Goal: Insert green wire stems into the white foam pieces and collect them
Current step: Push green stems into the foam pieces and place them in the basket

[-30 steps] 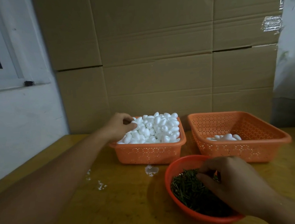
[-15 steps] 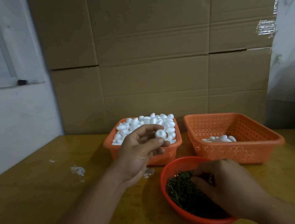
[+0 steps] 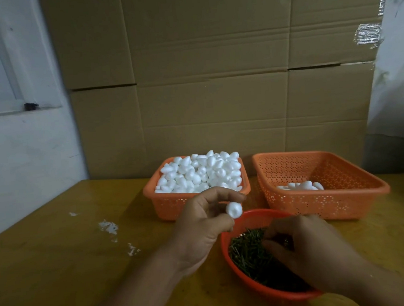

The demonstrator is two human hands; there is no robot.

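While your left hand (image 3: pixel 202 227) pinches one white foam piece (image 3: pixel 234 209) above the red bowl (image 3: pixel 238 222), your right hand (image 3: pixel 307 246) curls into the green wire stems (image 3: pixel 247 253); whether its grip has one, I cannot tell. Draw a single stem and push it in straight.

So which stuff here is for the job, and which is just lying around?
For the job:
foam piece in left hand
right hand in bowl of green stems
full foam basket
collecting basket

Lying about:
white crumbs
cardboard boxes
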